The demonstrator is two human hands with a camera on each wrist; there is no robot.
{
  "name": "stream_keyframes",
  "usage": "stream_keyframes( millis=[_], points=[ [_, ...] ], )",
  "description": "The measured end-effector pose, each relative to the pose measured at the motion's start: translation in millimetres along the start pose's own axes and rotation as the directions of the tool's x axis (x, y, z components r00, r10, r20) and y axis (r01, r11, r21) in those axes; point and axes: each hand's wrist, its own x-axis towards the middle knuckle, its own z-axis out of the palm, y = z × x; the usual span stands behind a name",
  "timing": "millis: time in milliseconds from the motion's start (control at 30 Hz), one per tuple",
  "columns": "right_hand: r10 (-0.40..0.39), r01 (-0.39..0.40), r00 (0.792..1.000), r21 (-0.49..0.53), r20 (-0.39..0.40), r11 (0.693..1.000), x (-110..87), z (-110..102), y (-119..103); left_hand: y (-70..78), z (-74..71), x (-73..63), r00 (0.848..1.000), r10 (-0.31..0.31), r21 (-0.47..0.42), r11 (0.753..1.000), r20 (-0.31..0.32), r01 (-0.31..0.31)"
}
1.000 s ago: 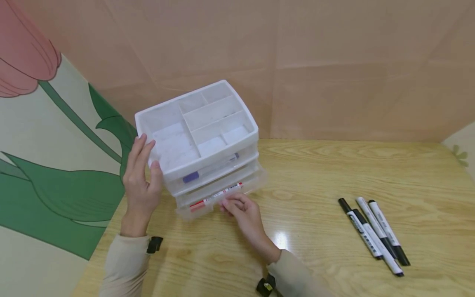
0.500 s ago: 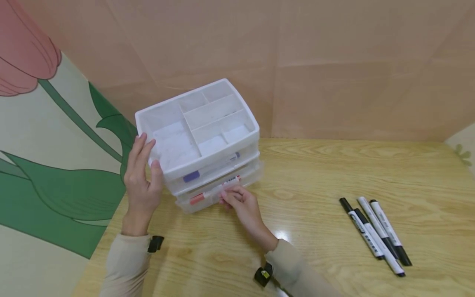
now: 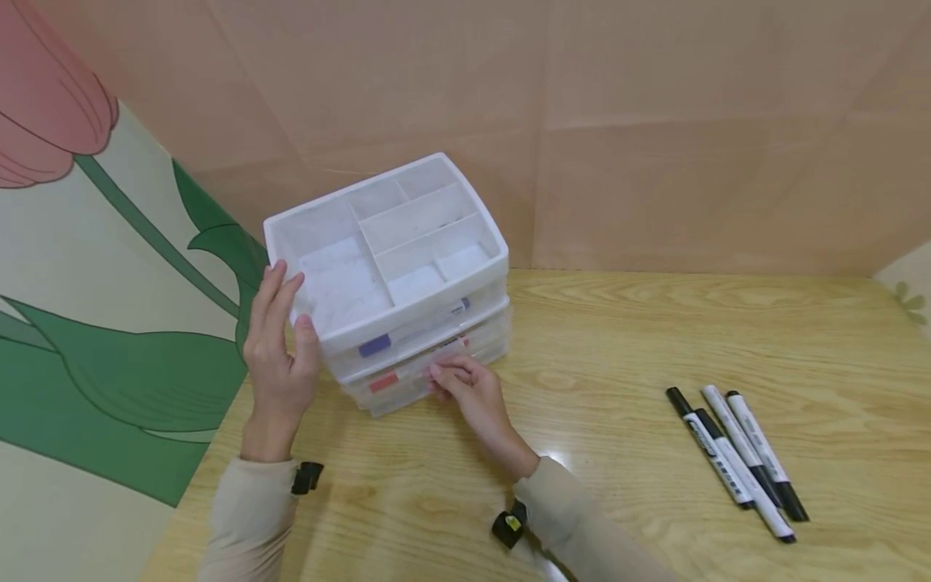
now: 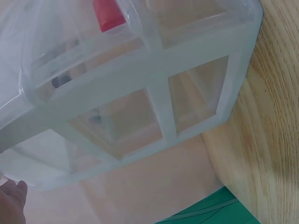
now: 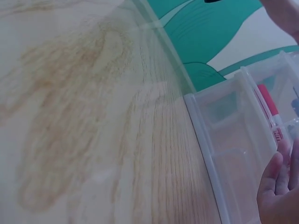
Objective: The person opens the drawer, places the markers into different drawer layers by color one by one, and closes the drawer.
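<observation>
A white plastic drawer box [image 3: 330, 323] with clear drawers stands at an angle on the table. The upper drawer [image 3: 418, 325] is in and shows a purple-capped marker [image 3: 375, 346]. Below it, the lower drawer [image 3: 480, 343] sits almost flush, with a red marker [image 3: 384, 381] inside; the red cap [image 4: 109, 15] also shows in the left wrist view. My left hand [image 3: 280, 364] rests against the box's left side, fingers straight. My right hand [image 3: 476, 400] pinches the front lip of the lower drawer between thumb and fingers; its fingertips partly cover the lip.
Several black-and-white markers [image 3: 735, 461] lie together on the wooden table [image 3: 618, 347] at the right. The box's top tray [image 3: 342, 279] has divided compartments. A tan cloth backdrop [image 3: 655, 162] hangs behind, and a flower-patterned wall [image 3: 109, 388] borders the left.
The lower drawer has slid inward from partly pulled out to nearly flush, the right hand moving forward with it. The left hand stays against the box.
</observation>
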Motion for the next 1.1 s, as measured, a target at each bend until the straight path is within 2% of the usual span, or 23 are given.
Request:
stream_keyframes(
  millis=[467,1100],
  points=[
    [0.008,-0.008,1.000,-0.010,-0.013,1.000,10.0,4.4,-3.0,0.6,0.1,0.3,1.000,-0.012,0.005,1.000,0.009,0.012],
    [0.001,-0.001,1.000,-0.019,-0.013,1.000,8.1,2.9,0.4,0.1,1.5,-0.5,1.000,-0.011,0.000,1.000,-0.006,0.011]
  ],
)
